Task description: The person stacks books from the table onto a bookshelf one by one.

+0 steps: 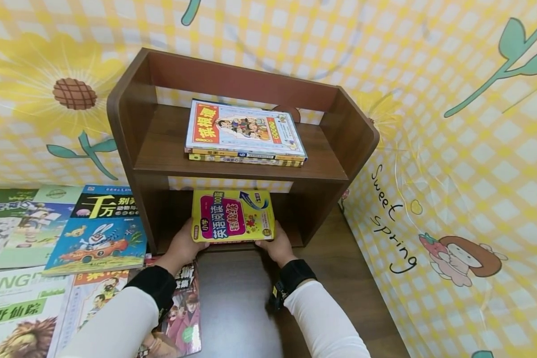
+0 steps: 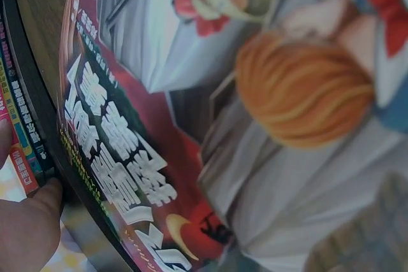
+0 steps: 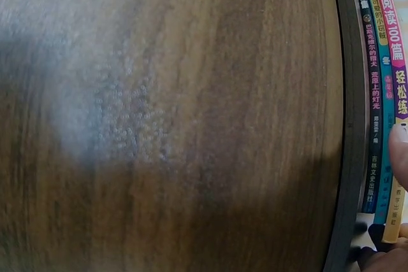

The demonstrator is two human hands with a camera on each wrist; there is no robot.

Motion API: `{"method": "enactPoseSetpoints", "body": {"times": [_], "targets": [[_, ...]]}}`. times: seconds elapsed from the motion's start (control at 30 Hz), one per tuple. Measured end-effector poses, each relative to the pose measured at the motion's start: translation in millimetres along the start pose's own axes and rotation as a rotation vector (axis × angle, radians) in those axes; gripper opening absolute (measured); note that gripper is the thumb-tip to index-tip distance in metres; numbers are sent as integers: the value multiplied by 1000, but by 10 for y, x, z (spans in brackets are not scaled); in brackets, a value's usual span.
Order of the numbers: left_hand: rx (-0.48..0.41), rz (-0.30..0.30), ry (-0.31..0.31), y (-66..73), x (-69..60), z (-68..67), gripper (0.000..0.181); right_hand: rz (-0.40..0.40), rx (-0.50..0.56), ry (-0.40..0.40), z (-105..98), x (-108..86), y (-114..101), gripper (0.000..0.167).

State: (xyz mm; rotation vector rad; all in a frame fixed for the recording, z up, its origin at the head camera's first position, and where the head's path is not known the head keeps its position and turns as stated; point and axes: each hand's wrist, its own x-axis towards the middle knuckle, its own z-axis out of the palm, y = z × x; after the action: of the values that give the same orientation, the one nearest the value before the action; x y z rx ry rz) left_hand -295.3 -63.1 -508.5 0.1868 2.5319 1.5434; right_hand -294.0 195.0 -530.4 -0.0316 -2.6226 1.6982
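A yellow book (image 1: 232,216) with a pink panel lies on top of a small stack on the lower shelf; the right wrist view shows several spines (image 3: 384,93) under it. My left hand (image 1: 185,248) grips the stack's left side, and in the left wrist view that hand (image 2: 29,230) has fingers against the spines. At the stack's right edge my right hand (image 1: 277,244) holds on, its thumb on the yellow book's spine in the right wrist view (image 3: 400,157).
The brown shelf unit (image 1: 241,171) holds another book stack (image 1: 246,129) on its upper board. Several books, including a blue one (image 1: 100,233), lie at the left, and a dark-covered one (image 1: 188,313) lies beneath my left forearm. A patterned cloth (image 1: 429,199) hangs behind and at the right.
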Motion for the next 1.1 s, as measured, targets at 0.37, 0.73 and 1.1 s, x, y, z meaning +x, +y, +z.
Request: {"method": "enactPoseSetpoints", "body": {"times": [0.37, 0.73, 1.1], "targets": [[15, -11, -3, 12, 18, -28, 69, -11, 0, 47, 58, -26, 14, 61], [73, -77, -34, -76, -158, -125, 88, 88, -50, 68, 2, -221, -7, 84], [176, -77, -26, -151, -711, -367, 84, 110, -135, 56, -131, -769, -185, 84]]}}
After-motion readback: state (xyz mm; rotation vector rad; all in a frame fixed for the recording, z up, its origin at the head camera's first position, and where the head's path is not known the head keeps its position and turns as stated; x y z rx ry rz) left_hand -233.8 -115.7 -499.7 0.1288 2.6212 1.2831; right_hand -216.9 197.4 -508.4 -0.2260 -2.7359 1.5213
